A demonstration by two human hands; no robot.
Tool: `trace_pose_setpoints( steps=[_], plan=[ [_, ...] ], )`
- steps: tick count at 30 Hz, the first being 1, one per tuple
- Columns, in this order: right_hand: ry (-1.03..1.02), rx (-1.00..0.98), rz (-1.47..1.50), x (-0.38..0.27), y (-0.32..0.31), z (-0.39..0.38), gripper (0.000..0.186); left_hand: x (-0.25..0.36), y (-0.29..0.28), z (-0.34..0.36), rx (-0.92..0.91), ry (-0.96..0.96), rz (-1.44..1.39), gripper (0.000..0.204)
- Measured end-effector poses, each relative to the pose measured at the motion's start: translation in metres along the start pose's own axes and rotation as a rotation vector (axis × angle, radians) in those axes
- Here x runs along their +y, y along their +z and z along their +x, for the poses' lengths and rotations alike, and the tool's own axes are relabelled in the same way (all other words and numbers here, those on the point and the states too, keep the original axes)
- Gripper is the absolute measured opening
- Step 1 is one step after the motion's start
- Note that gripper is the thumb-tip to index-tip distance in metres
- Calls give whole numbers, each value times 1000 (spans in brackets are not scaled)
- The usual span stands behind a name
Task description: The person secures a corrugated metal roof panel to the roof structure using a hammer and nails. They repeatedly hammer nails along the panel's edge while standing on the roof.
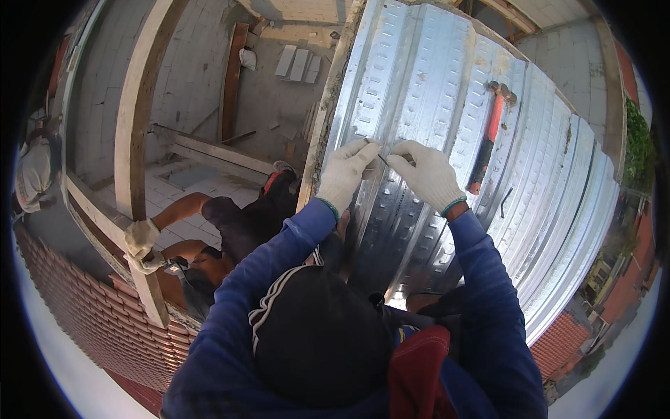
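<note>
Over the left part of the silvery ribbed metal sheet (433, 77), the white-gloved right hand (428, 176) angles inward, pinching a thin dark wire-like piece (382, 160) at thumb and fingertips. Just beside it, the white-gloved left hand (344, 172) has thumb and fingers pressed together, on what I cannot tell.

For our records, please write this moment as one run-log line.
left hand: gloved, pinching thin dark piece | right hand: gloved, fingertips at its end | hammer: lying on ribbed metal sheet
</note>
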State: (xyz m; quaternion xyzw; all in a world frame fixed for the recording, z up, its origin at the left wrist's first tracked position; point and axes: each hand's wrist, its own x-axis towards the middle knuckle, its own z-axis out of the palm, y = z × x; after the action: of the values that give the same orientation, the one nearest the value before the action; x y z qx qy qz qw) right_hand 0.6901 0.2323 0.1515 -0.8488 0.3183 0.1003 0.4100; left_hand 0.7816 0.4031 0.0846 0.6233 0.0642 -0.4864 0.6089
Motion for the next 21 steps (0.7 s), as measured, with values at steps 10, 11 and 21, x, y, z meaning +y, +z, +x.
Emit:
trace_pose_setpoints(
  steps=[10,11,21],
  plan=[
    [439,488,-466,229,-46,34,63,-7,-55,69,274,818,1113,23],
    [441,427,-370,226,-46,31,63,-6,-56,66,269,761,1109,22],
    [299,422,483,43,-40,-12,47,-37,-54,69,357,852,1071,15]
  ],
)
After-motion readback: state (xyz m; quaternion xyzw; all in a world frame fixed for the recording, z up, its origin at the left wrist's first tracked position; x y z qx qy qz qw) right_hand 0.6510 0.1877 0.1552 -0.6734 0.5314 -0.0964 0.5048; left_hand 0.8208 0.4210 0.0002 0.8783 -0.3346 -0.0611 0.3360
